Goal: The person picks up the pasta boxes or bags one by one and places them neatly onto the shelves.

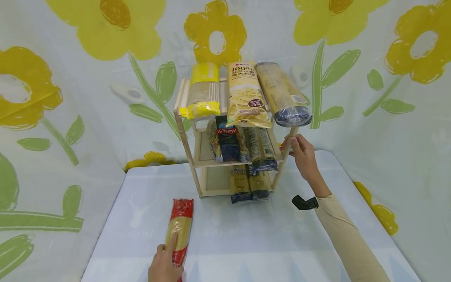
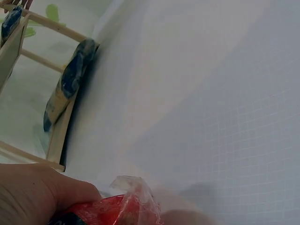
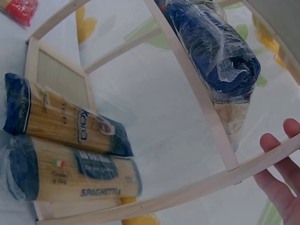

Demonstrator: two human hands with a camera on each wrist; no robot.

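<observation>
Low in the head view, my left hand [image 1: 163,263] grips a red-ended packet of long pasta [image 1: 180,227] by its near end, one finger stretched along the top. That packet's crinkled clear end [image 2: 140,201] shows beside my thumb in the left wrist view. Up at the right, my right hand [image 1: 303,154] holds the right post of a three-level wooden shelf rack [image 1: 192,149]. Fingertips [image 3: 272,142] curl over the post in the right wrist view. Near that hand, a blue-ended pasta packet [image 3: 225,56] lies on the middle shelf.
The top shelf bears a yellow packet [image 1: 203,90], a cream noodle bag [image 1: 246,94] and a spaghetti packet [image 1: 283,92], ends overhanging the front. An Agnesi bag [image 1: 228,141] lies on the middle shelf. Two spaghetti packets [image 3: 79,168] fill the bottom shelf's right side.
</observation>
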